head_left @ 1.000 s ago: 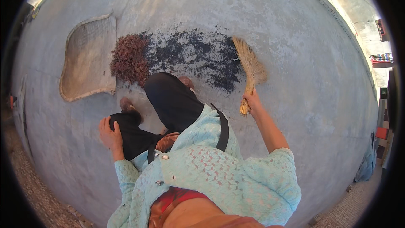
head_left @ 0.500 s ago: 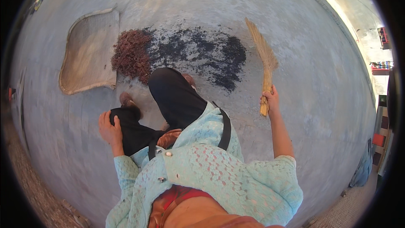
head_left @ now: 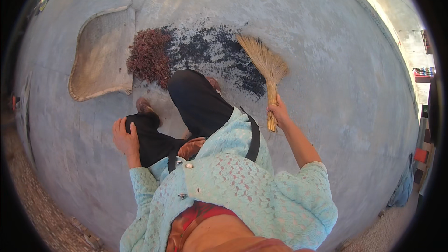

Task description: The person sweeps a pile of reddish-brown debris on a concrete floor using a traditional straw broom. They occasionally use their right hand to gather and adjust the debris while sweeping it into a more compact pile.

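Note:
My right hand point(head_left: 280, 111) is closed round the bound handle of a straw hand broom point(head_left: 269, 65). The broom's fanned bristles lie over the right end of a spread of small black grains point(head_left: 219, 53), which look like seeds. Left of the grains is a heap of reddish-brown dried plant matter point(head_left: 150, 56), perhaps seed heads. A shallow woven winnowing basket point(head_left: 103, 53) sits on the ground with its open edge close to this heap. My left hand point(head_left: 125, 135) rests on my left knee with its fingers spread, holding nothing.
The ground is grey concrete point(head_left: 345, 88). My shoes point(head_left: 145, 106) stand just in front of the heap and grains. Brickwork point(head_left: 37, 205) runs along the lower left rim. At the right edge a blue-grey cloth point(head_left: 402, 186) hangs beside some stacked items.
My right hand has swung the broom leftward, so its bristles have moved from beside the black grains onto their right end. My left hand stays on my knee.

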The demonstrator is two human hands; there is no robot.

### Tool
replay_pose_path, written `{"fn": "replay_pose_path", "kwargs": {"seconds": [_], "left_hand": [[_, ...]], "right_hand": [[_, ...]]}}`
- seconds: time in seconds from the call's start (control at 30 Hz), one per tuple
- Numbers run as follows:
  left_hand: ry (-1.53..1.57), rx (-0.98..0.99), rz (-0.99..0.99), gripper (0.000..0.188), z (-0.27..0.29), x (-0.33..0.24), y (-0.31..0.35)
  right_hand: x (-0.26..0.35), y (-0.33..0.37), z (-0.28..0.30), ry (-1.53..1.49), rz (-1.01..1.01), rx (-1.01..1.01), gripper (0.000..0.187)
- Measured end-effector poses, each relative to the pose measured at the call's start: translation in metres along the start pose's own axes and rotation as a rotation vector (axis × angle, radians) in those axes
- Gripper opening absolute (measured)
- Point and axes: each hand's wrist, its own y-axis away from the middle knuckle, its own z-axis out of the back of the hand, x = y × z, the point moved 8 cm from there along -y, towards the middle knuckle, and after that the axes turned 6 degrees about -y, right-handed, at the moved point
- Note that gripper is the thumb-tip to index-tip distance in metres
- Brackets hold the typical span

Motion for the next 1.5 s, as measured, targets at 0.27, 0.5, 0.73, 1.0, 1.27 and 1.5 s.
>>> {"fn": "replay_pose_path", "kwargs": {"seconds": [0.27,0.5,0.73,1.0,1.27,1.5], "left_hand": [[0.003,0.015,0.018,0.035,0.001,-0.001,0.0],[0.015,0.02,0.022,0.036,-0.001,0.001,0.002],[0.031,0.005,0.008,0.036,-0.001,-0.005,-0.001],[0.045,-0.01,0.027,0.035,0.005,-0.001,0.002],[0.019,-0.005,0.019,0.036,0.006,-0.005,0.005],[-0.03,0.035,0.049,0.033,0.013,-0.002,0.006]], "right_hand": [[0.011,0.116,0.021,-0.077,-0.042,-0.029,0.096],[-0.009,0.12,0.1,-0.211,0.022,-0.21,0.061],[-0.052,0.067,0.079,-0.26,-0.062,-0.193,0.04],[0.015,0.117,0.025,-0.019,0.086,-0.159,0.077],[0.039,0.029,0.072,-0.018,0.301,-0.231,0.087],[0.056,-0.077,0.125,-0.107,0.356,-0.384,0.075]]}}
